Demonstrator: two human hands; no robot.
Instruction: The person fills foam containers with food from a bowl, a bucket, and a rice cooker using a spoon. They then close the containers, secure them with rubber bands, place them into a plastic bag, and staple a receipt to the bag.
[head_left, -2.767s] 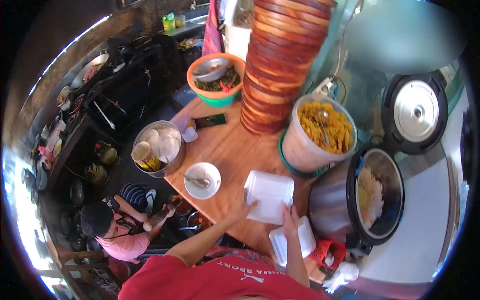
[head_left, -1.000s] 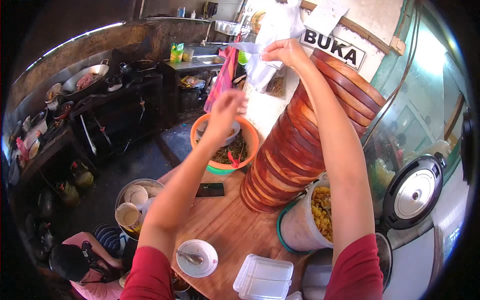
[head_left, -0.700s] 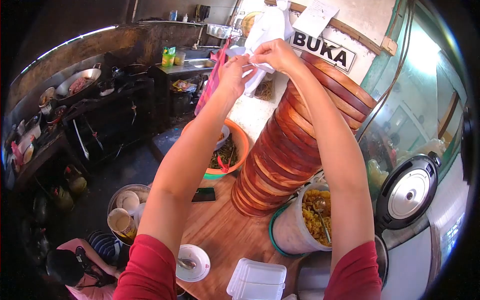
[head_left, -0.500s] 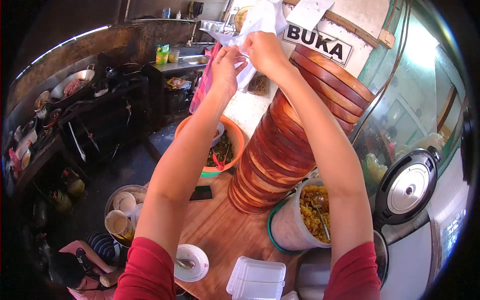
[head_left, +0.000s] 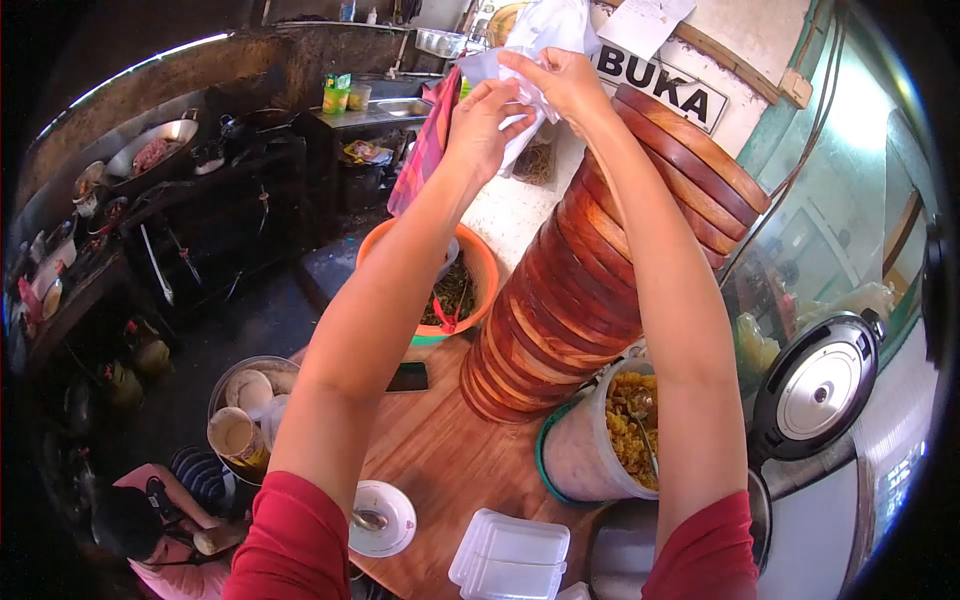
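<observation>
Near the top centre, the right hand [head_left: 566, 82] pinches white plastic bags [head_left: 540, 50]; the left hand [head_left: 485, 125], fingers loosely curled, is just beside them. The wooden table [head_left: 440, 450] fills the lower centre, a dark kitchen counter [head_left: 200, 190] the upper left.

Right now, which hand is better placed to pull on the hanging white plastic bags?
Probably the right hand: its fingers are on the white plastic bags, high up on the bunch. The left hand sits lower, at its edge, fingers half curled; whether it grips any plastic is unclear.
</observation>
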